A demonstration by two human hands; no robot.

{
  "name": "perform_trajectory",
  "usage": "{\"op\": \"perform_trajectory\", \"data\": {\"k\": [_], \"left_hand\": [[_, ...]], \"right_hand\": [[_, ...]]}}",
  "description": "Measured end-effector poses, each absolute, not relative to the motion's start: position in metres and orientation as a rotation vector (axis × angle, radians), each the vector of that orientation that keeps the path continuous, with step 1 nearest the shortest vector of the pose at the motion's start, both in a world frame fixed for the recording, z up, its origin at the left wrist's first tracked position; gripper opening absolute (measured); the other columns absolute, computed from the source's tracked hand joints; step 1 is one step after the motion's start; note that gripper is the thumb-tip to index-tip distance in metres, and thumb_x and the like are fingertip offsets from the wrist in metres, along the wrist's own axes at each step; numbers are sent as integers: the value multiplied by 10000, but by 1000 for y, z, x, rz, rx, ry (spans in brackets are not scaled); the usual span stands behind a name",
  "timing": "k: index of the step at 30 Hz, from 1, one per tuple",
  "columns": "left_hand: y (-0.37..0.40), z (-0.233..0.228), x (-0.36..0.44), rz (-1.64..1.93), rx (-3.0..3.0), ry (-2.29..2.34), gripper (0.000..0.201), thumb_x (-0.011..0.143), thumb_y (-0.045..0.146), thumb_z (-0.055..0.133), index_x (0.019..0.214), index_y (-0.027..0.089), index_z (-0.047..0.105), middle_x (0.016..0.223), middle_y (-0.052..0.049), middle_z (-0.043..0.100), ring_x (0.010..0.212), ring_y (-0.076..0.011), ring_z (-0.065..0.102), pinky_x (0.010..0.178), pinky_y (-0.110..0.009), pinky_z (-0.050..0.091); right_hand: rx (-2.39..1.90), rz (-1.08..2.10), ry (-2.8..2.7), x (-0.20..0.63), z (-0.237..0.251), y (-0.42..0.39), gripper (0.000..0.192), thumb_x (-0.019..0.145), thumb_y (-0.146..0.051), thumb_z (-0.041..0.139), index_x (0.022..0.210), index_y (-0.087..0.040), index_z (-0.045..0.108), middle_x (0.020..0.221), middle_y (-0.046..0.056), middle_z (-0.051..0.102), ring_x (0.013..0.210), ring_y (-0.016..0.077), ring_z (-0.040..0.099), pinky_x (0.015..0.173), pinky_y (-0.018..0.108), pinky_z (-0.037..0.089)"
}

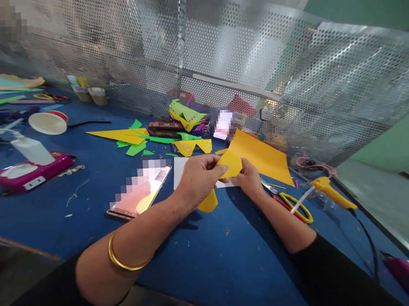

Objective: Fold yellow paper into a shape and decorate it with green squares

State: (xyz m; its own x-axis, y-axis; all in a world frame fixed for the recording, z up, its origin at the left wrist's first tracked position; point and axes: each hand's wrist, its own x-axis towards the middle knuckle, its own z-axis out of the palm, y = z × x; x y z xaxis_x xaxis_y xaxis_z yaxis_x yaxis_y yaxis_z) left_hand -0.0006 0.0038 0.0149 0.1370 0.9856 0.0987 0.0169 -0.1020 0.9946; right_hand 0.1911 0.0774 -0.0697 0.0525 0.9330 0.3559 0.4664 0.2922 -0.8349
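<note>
Both hands — left hand (199, 178), right hand (250, 180) — pinch the yellow paper piece (230, 164) held between them above the blue table (210, 262).

Small yellow paper piece (229, 163) sat at frame center, folded w/ a pointed right end, held up off the blue surface, pinched from both sides. A second yellow flap (209, 202) hung below it, lower center.

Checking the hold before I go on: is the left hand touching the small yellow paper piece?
Touching. The head view shows the left hand pinching the small yellow paper piece by its left edge, with the right hand behind it.
</note>
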Motion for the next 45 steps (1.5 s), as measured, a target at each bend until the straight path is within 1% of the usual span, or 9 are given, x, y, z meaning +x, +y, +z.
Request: {"op": "perform_trajectory", "data": {"k": [3, 11, 18, 23, 31, 33, 38, 42, 45], "left_hand": [[2, 12, 1, 1141, 1397, 1029, 201, 824, 144, 590, 959, 141, 738, 864, -55, 763, 632, -105, 695, 484, -168, 428], [-1, 2, 11, 1108, 1423, 964, 299, 799, 90, 578, 1075, 145, 677, 911, -67, 775, 666, -137, 714, 646, -257, 577], [-3, 7, 8, 1129, 1401, 1044, 162, 842, 111, 598, 996, 129, 643, 960, -92, 769, 628, -118, 706, 551, -207, 513], [-3, 8, 7, 1118, 1384, 1030, 190, 857, 123, 597, 1040, 120, 647, 1018, -98, 758, 642, -111, 702, 544, -203, 499], [-1, 3, 9, 1089, 1434, 992, 159, 821, 130, 608, 969, 143, 665, 1033, -75, 748, 650, -106, 681, 498, -191, 465], [0, 2, 9, 1088, 1456, 1013, 160, 815, 142, 607, 963, 150, 666, 1004, -69, 751, 666, -115, 679, 509, -198, 464], [0, 0, 7, 1143, 1474, 1127, 227, 780, 164, 621, 1002, 182, 578, 747, -7, 707, 627, -134, 633, 540, -228, 476], [1, -3, 6, 1155, 1578, 1113, 74, 761, 135, 573, 805, 193, 563, 678, 27, 628, 567, -104, 554, 543, -221, 458], [2, -5, 7, 1152, 1651, 1104, 105, 755, 120, 530, 733, 184, 610, 684, 15, 630, 579, -101, 537, 555, -219, 454]], "right_hand": [[-1269, 637, -1474, 195, -59, 76, 360, 682, -376, 646, 986, -202, 567, 694, -17, 663, 646, 181, 638, 648, 318, 492], [-1142, 744, -1330, 208, -11, 45, 337, 682, -328, 743, 972, -201, 625, 698, -28, 652, 711, 162, 673, 730, 314, 502], [-1132, 821, -1342, 200, 4, 14, 325, 688, -309, 785, 972, -207, 664, 706, -21, 678, 727, 161, 679, 701, 294, 502], [-1153, 847, -1416, 197, 10, 6, 363, 683, -348, 802, 986, -201, 665, 727, -9, 695, 664, 147, 650, 665, 297, 504], [-1119, 875, -1516, 194, 7, 5, 315, 711, -346, 782, 969, -206, 669, 710, -10, 687, 633, 129, 620, 610, 275, 492], [-1113, 862, -1530, 194, 5, 7, 309, 707, -343, 778, 960, -203, 669, 699, -13, 682, 626, 125, 615, 605, 271, 486], [-1146, 813, -1565, 192, 2, 7, 305, 717, -372, 759, 954, -208, 659, 708, -4, 684, 620, 135, 613, 578, 279, 475], [-1155, 800, -1582, 191, 2, 7, 298, 715, -362, 751, 950, -206, 655, 699, -5, 685, 619, 141, 619, 590, 287, 477], [-1201, 678, -1604, 190, 5, 4, 264, 726, -348, 738, 940, -211, 666, 721, 6, 700, 663, 168, 645, 640, 314, 492]]}}
